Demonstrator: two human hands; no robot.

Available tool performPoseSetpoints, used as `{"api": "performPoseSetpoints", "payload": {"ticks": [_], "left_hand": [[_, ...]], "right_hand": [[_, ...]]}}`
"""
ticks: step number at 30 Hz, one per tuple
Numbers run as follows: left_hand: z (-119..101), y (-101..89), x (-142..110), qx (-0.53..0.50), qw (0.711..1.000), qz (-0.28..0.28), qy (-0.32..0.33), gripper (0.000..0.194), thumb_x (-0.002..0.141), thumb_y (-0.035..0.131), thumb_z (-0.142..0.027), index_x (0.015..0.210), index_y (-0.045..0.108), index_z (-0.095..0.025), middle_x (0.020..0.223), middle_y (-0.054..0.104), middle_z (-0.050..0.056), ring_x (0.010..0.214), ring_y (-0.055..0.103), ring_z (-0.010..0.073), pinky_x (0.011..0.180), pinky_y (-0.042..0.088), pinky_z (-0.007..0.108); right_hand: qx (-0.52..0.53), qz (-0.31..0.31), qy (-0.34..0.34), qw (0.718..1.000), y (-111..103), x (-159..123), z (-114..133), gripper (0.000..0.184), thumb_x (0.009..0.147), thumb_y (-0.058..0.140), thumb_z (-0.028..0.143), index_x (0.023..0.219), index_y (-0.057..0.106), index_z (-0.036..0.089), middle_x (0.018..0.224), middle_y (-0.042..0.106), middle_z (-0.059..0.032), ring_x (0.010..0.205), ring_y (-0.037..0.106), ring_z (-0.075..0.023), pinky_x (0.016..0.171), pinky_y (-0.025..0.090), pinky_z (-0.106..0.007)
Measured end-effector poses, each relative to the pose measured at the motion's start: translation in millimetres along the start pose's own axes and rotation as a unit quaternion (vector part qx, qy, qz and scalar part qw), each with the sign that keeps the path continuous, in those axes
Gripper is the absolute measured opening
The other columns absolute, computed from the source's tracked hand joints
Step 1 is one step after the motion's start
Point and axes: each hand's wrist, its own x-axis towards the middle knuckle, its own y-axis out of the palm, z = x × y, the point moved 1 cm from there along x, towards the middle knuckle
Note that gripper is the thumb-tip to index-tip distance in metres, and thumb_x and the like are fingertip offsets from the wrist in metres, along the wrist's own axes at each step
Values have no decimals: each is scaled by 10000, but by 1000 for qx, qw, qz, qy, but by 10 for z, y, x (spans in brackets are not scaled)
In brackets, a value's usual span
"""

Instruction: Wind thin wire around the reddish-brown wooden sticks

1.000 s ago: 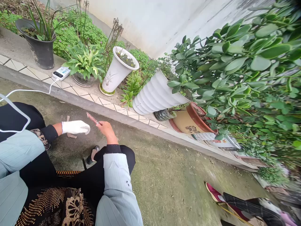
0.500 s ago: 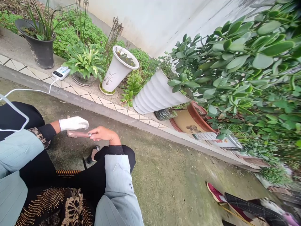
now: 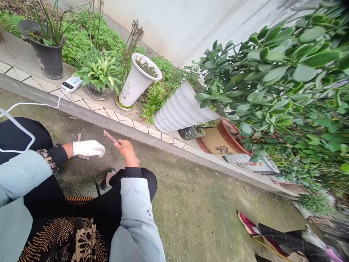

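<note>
My right hand (image 3: 126,149), bare, grips one end of a thin reddish-brown stick (image 3: 109,136), whose other end points up and to the left. A small shiny spot shows by the fingers; I cannot tell if it is a ring or part of the stick. To the left, my left hand (image 3: 88,148) wears a white glove with its fingers curled together, apart from the stick. What it holds, if anything, is hidden. Brown wood-like pieces (image 3: 79,137) lie on the ground around the gloved hand, partly covered by it.
Ahead runs a tiled ledge (image 3: 95,106) with a black pot (image 3: 46,58), white pots (image 3: 137,82) and a brown-rimmed pot (image 3: 222,138). A white device (image 3: 71,84) with a cable sits there. At lower right shows another person's red shoe (image 3: 247,222). Concrete ground (image 3: 191,203) lies between.
The stick has swung from lying level beside the gloved hand to pointing up and left, apart from it. My right hand has risen slightly and moved right; my left hand has dropped a little.
</note>
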Motion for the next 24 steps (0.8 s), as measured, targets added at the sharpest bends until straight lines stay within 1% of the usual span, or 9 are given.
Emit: {"api": "performPoseSetpoints", "payload": {"ticks": [2, 5, 8, 10, 12, 16, 18, 21, 24], "left_hand": [[-3, -23, -29, 29, 999, -8, -11, 230, 841, 441, -280, 746, 608, -154, 732, 639, 11, 677, 536, 138, 673, 398, 201], [10, -99, -61, 72, 997, -31, -24, 267, 849, 440, -317, 736, 614, -150, 727, 640, 20, 644, 520, 136, 638, 387, 204], [25, -186, -74, 87, 995, -48, -21, 276, 862, 424, -323, 772, 617, -147, 772, 646, 26, 680, 534, 138, 673, 392, 203], [41, -225, -76, 78, 994, -73, -36, 266, 863, 419, -325, 802, 613, -153, 807, 652, 25, 724, 547, 146, 700, 398, 207], [59, -240, -73, 59, 991, -103, -57, 262, 862, 421, -335, 819, 606, -154, 823, 651, 31, 742, 551, 154, 701, 402, 213], [46, -198, -46, 23, 995, -89, -45, 280, 881, 411, -346, 835, 606, -150, 768, 621, 28, 649, 514, 135, 635, 389, 209], [1, -158, -26, 14, 998, -54, -22, 282, 891, 408, -340, 824, 603, -148, 725, 601, 19, 603, 482, 123, 609, 378, 206], [-80, -88, -1, 0, 1000, -10, 5, 265, 887, 422, -321, 797, 597, -144, 735, 610, 23, 629, 500, 126, 621, 385, 202], [-119, -17, 1, 5, 1000, 20, 3, 245, 878, 423, -289, 788, 598, -144, 759, 628, 26, 667, 530, 133, 621, 389, 194]], "right_hand": [[-58, 83, 6, 995, 77, 4, 52, 229, 824, 564, 362, 905, 722, 216, 793, 676, -60, 695, 567, -157, 590, 362, -250], [-70, 228, 2, 971, 217, -18, 125, 165, 774, 642, 306, 858, 740, 202, 675, 671, -47, 605, 570, -148, 564, 380, -247], [7, 369, -61, 928, 270, -95, 179, 168, 742, 680, 289, 863, 740, 190, 577, 613, 16, 506, 507, -92, 538, 386, -213], [83, 427, -111, 894, 190, -175, 186, 239, 745, 674, 301, 938, 731, 173, 588, 593, 32, 500, 477, -68, 537, 388, -197], [170, 395, -149, 890, 20, -250, 156, 329, 745, 669, 332, 1020, 710, 156, 629, 591, 26, 525, 475, -64, 544, 394, -193], [363, 100, -147, 915, -329, -296, 3, 407, 777, 612, 398, 1077, 662, 127, 665, 543, 21, 538, 447, -63, 526, 373, -192], [390, 6, -107, 915, -363, -258, -67, 385, 779, 592, 403, 1032, 662, 122, 640, 516, 27, 512, 424, -61, 502, 353, -192], [346, -11, -54, 937, -244, -154, -95, 330, 786, 565, 380, 988, 666, 140, 625, 514, 29, 490, 418, -65, 485, 339, -195], [212, -7, -34, 977, -86, -68, -44, 257, 817, 532, 358, 907, 681, 169, 619, 533, 22, 507, 441, -74, 502, 333, -201]]}}
